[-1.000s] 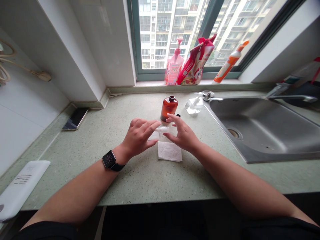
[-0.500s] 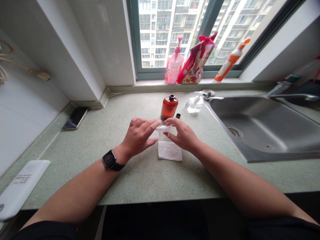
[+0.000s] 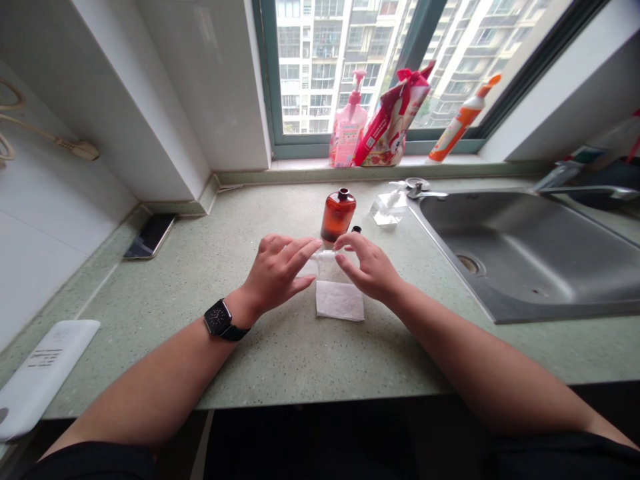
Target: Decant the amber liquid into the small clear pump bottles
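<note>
At frame centre I see a clear bottle (image 3: 309, 268), seemingly sideways, held by the left hand (image 3: 279, 270); the right hand (image 3: 371, 268) has fingers narrowly apart near its tip. An amber bottle (image 3: 338, 217) stands just above, folded tissue (image 3: 340, 301) below.

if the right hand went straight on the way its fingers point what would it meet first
Probably the clear container between the right hand and left hand, though depth is unclear; it might pass above.
</note>
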`<state>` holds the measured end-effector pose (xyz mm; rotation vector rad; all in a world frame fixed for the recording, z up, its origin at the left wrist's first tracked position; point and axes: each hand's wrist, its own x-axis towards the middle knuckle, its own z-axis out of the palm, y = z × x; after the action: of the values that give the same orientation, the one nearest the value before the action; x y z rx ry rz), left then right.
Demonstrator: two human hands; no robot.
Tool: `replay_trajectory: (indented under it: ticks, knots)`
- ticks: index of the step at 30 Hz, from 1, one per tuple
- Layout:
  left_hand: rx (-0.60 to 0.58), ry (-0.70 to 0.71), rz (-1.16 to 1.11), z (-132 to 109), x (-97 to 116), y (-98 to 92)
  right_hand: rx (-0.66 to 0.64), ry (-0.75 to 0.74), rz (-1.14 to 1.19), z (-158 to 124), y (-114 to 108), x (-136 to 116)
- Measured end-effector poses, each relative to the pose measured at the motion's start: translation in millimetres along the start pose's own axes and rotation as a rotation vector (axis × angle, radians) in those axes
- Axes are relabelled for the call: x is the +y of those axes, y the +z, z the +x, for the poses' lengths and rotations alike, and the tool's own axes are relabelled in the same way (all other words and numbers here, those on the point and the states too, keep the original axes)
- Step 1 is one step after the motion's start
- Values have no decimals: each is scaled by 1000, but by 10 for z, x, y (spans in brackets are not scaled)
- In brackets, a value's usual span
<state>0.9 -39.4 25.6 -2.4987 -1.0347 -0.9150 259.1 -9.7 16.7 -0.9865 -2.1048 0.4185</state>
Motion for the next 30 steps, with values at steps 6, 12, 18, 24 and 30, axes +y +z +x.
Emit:
replay_trajectory:
  ticks: [6, 12, 18, 24, 30]
  knots:
    - [-25, 18, 13, -7, 7, 0, -21, -60, -138, 18, -16, -37]
    - [-23, 91, 49, -23, 13, 22, -51, -105, -177, 12, -43, -54]
    - [-51, 106, 53, -25, 10, 30, -51, -161, -184, 27, -64, -43]
    - [-84, 108, 56, -18, 4, 28, -54, -169, -187, 29, -79, -35]
    - [-119, 87, 41, -12, 3, 34, -70, -168, -197, 29, -67, 7]
